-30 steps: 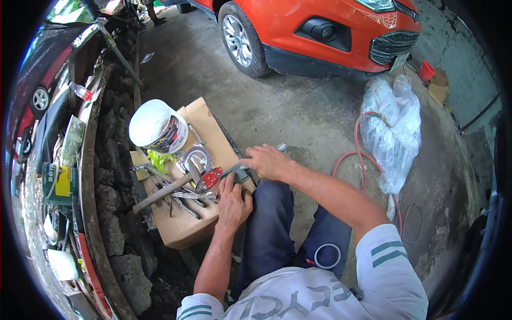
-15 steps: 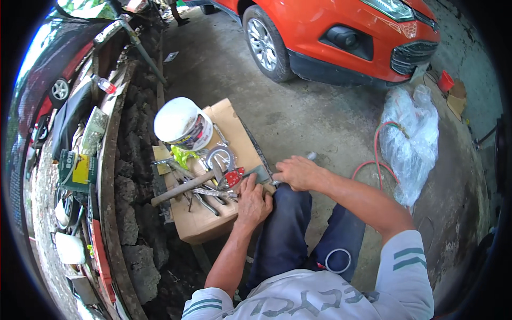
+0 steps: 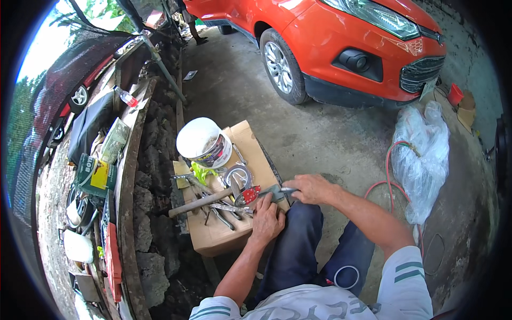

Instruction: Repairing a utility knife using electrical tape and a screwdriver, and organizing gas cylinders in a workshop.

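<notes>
My left hand (image 3: 267, 220) is closed at the near right edge of a cardboard box. Its fingertips hold down a flat grey-green piece (image 3: 276, 195). Closed in a fist just right of it, my right hand (image 3: 311, 189) grips a slim metal tool (image 3: 289, 190), whose grey tip reaches over the flat piece. Most of that tool is hidden in the fist, so its kind is unclear. A red item with pale spots (image 3: 248, 196) lies left of my left fingertips. Beside it rests a hammer (image 3: 200, 205) with a wooden handle.
The cardboard box (image 3: 213, 238) bears a white bucket (image 3: 204, 140), a tape roll (image 3: 238, 176) and several hand tools. An orange car (image 3: 309, 32) stands ahead. Clear plastic sheeting (image 3: 421, 160) and a red hose (image 3: 388, 184) lie right. Broken concrete (image 3: 154, 272) borders the left.
The view has shifted, so the scene sits lower and farther right. The tool's tip in my right hand now shows over the flat piece. My left hand stays on that piece.
</notes>
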